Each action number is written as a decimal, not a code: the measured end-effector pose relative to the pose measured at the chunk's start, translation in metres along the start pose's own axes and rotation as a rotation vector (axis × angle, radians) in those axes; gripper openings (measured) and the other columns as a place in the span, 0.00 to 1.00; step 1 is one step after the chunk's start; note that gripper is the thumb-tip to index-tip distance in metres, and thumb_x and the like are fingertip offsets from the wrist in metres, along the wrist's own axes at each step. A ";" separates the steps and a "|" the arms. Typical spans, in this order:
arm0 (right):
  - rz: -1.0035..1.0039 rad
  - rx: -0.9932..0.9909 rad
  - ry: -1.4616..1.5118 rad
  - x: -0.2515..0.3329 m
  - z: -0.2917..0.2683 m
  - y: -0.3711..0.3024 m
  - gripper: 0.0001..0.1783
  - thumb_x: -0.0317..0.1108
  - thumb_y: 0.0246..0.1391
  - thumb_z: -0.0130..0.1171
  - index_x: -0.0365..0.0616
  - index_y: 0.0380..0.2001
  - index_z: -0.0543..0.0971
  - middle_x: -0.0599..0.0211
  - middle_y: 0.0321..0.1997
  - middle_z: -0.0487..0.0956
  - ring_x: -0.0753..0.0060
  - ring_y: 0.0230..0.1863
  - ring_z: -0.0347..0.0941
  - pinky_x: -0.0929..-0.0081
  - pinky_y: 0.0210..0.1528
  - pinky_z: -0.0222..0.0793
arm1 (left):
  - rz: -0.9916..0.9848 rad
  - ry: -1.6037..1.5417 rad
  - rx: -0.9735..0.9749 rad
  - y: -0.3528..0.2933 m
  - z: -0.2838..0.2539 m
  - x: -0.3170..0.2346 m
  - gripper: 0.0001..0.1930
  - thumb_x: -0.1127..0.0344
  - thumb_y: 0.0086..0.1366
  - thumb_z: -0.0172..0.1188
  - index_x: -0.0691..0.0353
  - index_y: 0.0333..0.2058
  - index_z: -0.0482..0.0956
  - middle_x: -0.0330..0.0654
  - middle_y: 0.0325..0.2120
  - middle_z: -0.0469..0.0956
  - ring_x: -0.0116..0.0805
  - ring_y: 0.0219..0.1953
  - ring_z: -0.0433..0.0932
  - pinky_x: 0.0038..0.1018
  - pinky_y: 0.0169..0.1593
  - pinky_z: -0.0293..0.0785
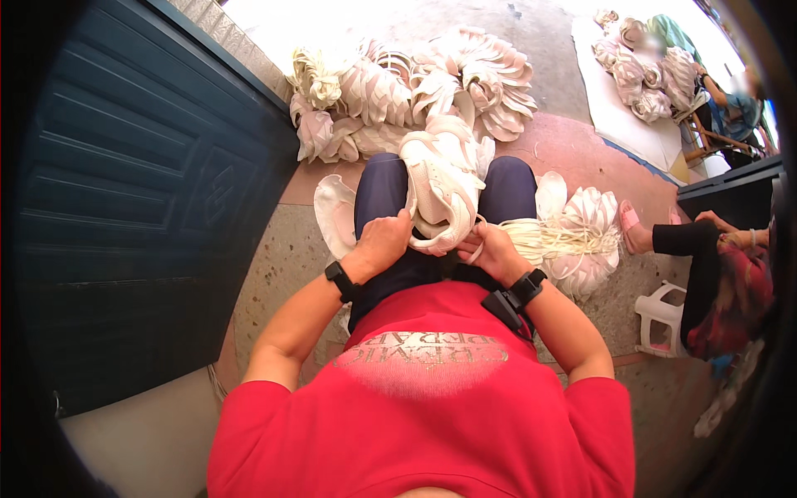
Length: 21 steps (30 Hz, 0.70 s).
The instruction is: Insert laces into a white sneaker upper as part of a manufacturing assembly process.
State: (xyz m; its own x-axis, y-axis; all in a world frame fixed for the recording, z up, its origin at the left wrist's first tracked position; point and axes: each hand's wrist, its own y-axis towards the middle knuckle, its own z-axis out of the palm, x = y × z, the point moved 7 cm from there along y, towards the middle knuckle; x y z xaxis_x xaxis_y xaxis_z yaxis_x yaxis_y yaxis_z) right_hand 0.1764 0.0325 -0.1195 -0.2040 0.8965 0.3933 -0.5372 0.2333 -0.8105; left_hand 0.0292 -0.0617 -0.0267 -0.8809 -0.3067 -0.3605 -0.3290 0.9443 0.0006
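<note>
A cream-white shoe upper (440,187) rests on my lap between my knees, its opening facing me. My left hand (383,244) is closed, pinching the left side of its rim. On the right side, my right hand (493,252) has its fingers curled at the rim. A thin white cord (475,254) runs between those fingers; its far end is hidden. Beside my right knee lies a bundle of pale cords (531,239), next to a fanned stack of shoe uppers (589,236). Another white piece (334,214) sits beside my left knee.
Large piles of shoe uppers (374,91) lie on the floor ahead. A dark blue panelled door (141,191) stands on the left. To the right, a person (706,274) sits near a white plastic stool (662,319). Farther off, another person (735,108) is beside more uppers (647,75).
</note>
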 end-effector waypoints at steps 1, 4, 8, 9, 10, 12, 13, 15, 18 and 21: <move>0.003 0.001 -0.008 0.005 -0.001 -0.005 0.14 0.37 0.55 0.38 0.38 0.33 0.69 0.55 0.38 0.74 0.62 0.36 0.70 0.67 0.40 0.67 | -0.007 -0.003 -0.003 0.000 0.006 0.003 0.09 0.66 0.59 0.47 0.65 0.24 0.63 0.52 0.12 0.70 0.51 0.18 0.73 0.40 0.22 0.69; -0.704 -0.205 -0.677 0.081 0.006 -0.038 0.13 0.38 0.53 0.44 0.39 0.23 0.70 0.61 0.23 0.73 0.58 0.22 0.68 0.64 0.27 0.66 | 0.028 0.041 -0.047 0.002 0.013 0.003 0.09 0.66 0.59 0.47 0.65 0.24 0.63 0.51 0.12 0.70 0.49 0.18 0.74 0.38 0.21 0.69; -0.999 -0.303 -1.259 0.123 0.060 -0.043 0.20 0.45 0.51 0.48 0.35 0.28 0.71 0.48 0.25 0.75 0.45 0.28 0.71 0.59 0.31 0.66 | 0.054 0.085 -0.054 0.002 0.016 -0.001 0.05 0.70 0.56 0.47 0.64 0.24 0.64 0.49 0.12 0.71 0.47 0.17 0.74 0.36 0.20 0.70; -1.055 -0.325 -1.407 0.119 0.086 -0.051 0.24 0.50 0.49 0.49 0.36 0.32 0.71 0.45 0.27 0.76 0.46 0.34 0.72 0.60 0.35 0.67 | 0.055 0.100 -0.069 0.001 0.017 -0.002 0.04 0.71 0.55 0.47 0.64 0.24 0.64 0.49 0.13 0.72 0.47 0.17 0.74 0.36 0.20 0.70; -1.019 -0.292 -1.586 0.113 0.109 -0.059 0.26 0.51 0.46 0.52 0.35 0.34 0.70 0.46 0.25 0.76 0.48 0.32 0.74 0.61 0.34 0.69 | 0.048 0.099 -0.068 0.000 0.017 -0.003 0.04 0.71 0.55 0.47 0.64 0.24 0.64 0.49 0.13 0.72 0.47 0.17 0.74 0.36 0.20 0.70; -1.005 -0.256 -1.800 0.104 0.125 -0.046 0.21 0.46 0.47 0.51 0.34 0.32 0.70 0.49 0.21 0.76 0.52 0.27 0.75 0.62 0.30 0.70 | 0.061 0.123 -0.072 0.005 0.015 -0.005 0.02 0.73 0.53 0.46 0.63 0.24 0.64 0.48 0.13 0.72 0.46 0.17 0.75 0.35 0.20 0.70; -1.002 -0.252 -1.803 0.102 0.121 -0.041 0.21 0.46 0.47 0.51 0.34 0.32 0.70 0.49 0.21 0.76 0.52 0.27 0.75 0.62 0.30 0.70 | 0.058 0.122 -0.071 0.008 0.017 -0.006 0.02 0.73 0.53 0.46 0.63 0.24 0.64 0.48 0.13 0.72 0.46 0.17 0.75 0.35 0.20 0.70; -1.033 -0.290 -1.876 0.105 0.116 -0.037 0.16 0.40 0.47 0.49 0.35 0.29 0.70 0.52 0.20 0.76 0.55 0.24 0.75 0.64 0.27 0.71 | 0.064 0.149 -0.111 0.014 0.016 -0.005 0.02 0.73 0.53 0.46 0.63 0.24 0.64 0.47 0.14 0.72 0.44 0.17 0.75 0.34 0.19 0.70; -1.088 -0.384 -1.913 0.107 0.089 -0.045 0.09 0.34 0.47 0.48 0.38 0.26 0.69 0.55 0.16 0.75 0.58 0.21 0.75 0.68 0.22 0.70 | 0.066 0.217 -0.189 0.030 0.006 -0.004 0.02 0.72 0.53 0.46 0.63 0.24 0.63 0.47 0.13 0.72 0.43 0.17 0.75 0.33 0.19 0.70; -1.109 -0.494 -1.854 0.097 0.066 -0.043 0.09 0.34 0.48 0.48 0.39 0.27 0.67 0.57 0.14 0.74 0.59 0.19 0.74 0.69 0.19 0.70 | 0.141 0.166 -0.125 0.045 0.005 -0.006 0.03 0.72 0.53 0.46 0.63 0.24 0.65 0.46 0.13 0.72 0.43 0.16 0.75 0.33 0.18 0.70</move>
State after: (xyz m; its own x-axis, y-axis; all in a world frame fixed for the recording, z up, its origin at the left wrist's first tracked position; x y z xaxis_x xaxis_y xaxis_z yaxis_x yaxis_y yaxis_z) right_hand 0.1254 0.0847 -0.0172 -0.5325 -0.8104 0.2441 -0.8245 0.5619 0.0671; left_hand 0.0213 -0.0173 -0.0296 -0.9615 -0.1977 -0.1906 -0.2290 0.9604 0.1589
